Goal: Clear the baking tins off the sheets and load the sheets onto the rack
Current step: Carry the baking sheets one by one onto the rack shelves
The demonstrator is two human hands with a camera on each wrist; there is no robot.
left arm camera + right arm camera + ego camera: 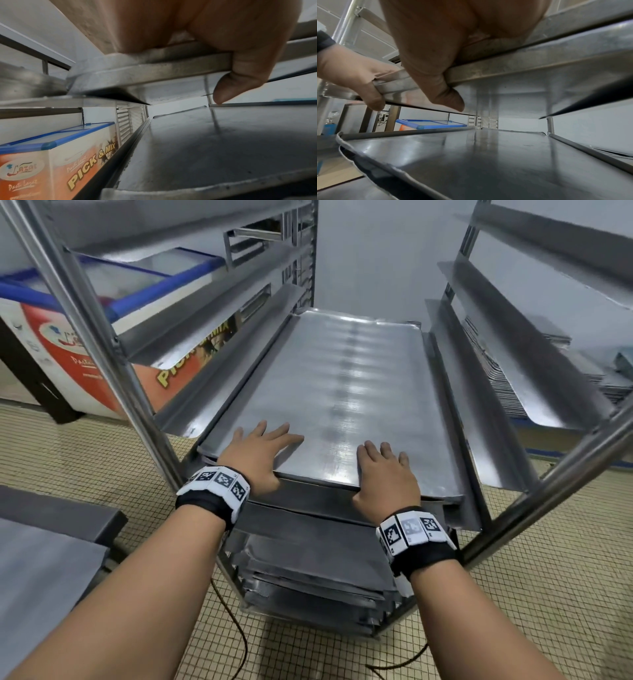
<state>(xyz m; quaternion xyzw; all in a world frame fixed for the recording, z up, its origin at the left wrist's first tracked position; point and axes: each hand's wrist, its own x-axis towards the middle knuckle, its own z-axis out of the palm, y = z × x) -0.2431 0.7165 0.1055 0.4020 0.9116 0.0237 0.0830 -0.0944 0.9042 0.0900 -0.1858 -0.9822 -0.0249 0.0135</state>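
Two hands are in the head view: the left hand [257, 455] at lower centre-left and the right hand [385, 474] at lower centre-right, each above one patterned wristband, so two wristbands [214, 491]. One rack [102, 337] fills the middle of the frame. One top sheet [342, 392] lies at centre; beneath it, at lower centre, several more sheets [308, 563] sit stacked on lower levels, too overlapped to count exactly. One chest freezer [78, 361] stands at the left edge. Two dark cables [236, 631] cross the floor at the bottom.
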